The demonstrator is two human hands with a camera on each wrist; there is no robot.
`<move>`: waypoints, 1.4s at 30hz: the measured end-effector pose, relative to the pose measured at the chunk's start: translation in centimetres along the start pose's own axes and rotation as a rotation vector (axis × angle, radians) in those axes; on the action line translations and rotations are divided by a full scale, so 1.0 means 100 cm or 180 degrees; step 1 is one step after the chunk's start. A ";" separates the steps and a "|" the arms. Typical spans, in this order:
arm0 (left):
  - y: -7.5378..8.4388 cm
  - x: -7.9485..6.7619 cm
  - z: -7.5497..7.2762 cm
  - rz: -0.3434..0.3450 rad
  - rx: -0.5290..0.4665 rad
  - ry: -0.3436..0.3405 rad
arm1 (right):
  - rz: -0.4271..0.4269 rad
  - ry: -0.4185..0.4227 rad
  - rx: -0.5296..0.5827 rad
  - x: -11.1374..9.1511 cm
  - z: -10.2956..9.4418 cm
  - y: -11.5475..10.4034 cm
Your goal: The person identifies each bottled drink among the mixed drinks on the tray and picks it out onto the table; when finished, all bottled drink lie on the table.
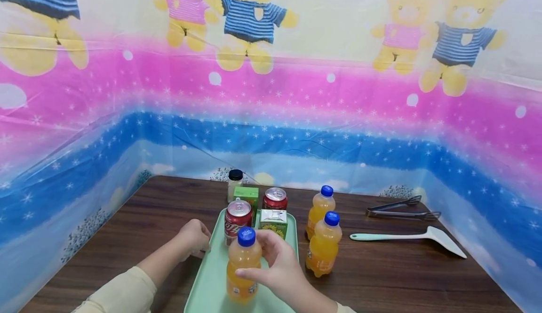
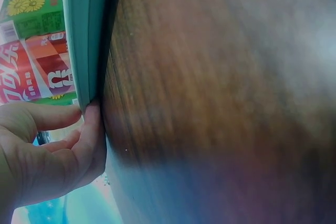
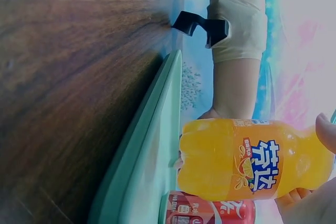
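Note:
My right hand point(image 1: 281, 266) grips an orange soda bottle point(image 1: 239, 259) with a blue cap. It holds the bottle upright over the near part of a light green tray point(image 1: 201, 289); whether the base touches the tray cannot be told. My left hand point(image 1: 195, 240) is at the tray's left edge. In the left wrist view, its thumb and fingers pinch the tray rim point(image 2: 84, 40). Just behind the held bottle are a red soda can point(image 1: 238, 219) and a green drink carton point(image 1: 273, 223). Farther back are another red can point(image 1: 275, 199) and another green carton point(image 1: 250, 194).
Two more orange soda bottles point(image 1: 322, 252) point(image 1: 315, 212) stand right of the tray. Metal tongs point(image 1: 402, 208) and a pale-handled spatula point(image 1: 406, 236) lie at the right. A black-capped jar point(image 1: 235, 186) stands at the back. Printed sheeting point(image 1: 296, 139) surrounds the brown table point(image 1: 169, 200).

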State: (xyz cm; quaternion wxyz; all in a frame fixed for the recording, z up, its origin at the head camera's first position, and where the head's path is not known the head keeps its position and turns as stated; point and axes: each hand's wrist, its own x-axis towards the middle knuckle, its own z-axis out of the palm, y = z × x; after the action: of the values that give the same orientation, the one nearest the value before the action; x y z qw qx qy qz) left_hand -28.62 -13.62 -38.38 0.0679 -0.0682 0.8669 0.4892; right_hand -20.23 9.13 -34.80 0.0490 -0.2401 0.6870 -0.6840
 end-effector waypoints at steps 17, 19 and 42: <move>0.000 -0.002 0.000 0.0075 -0.0029 -0.0004 | 0.0041 0.0000 0.0142 -0.013 -0.010 -0.013; -0.001 -0.001 0.000 0.0072 -0.0028 0.0000 | 0.0020 -0.0006 0.0149 -0.014 -0.011 -0.014; -0.001 -0.001 0.000 0.0056 -0.0008 0.0025 | 0.0106 0.0156 0.0153 -0.035 -0.033 -0.022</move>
State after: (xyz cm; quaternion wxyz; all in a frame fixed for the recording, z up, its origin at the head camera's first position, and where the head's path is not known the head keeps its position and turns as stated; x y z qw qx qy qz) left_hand -28.51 -13.67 -38.45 0.0601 -0.0625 0.8671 0.4905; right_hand -17.85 13.67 -33.40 0.0494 -0.2106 0.6753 -0.7051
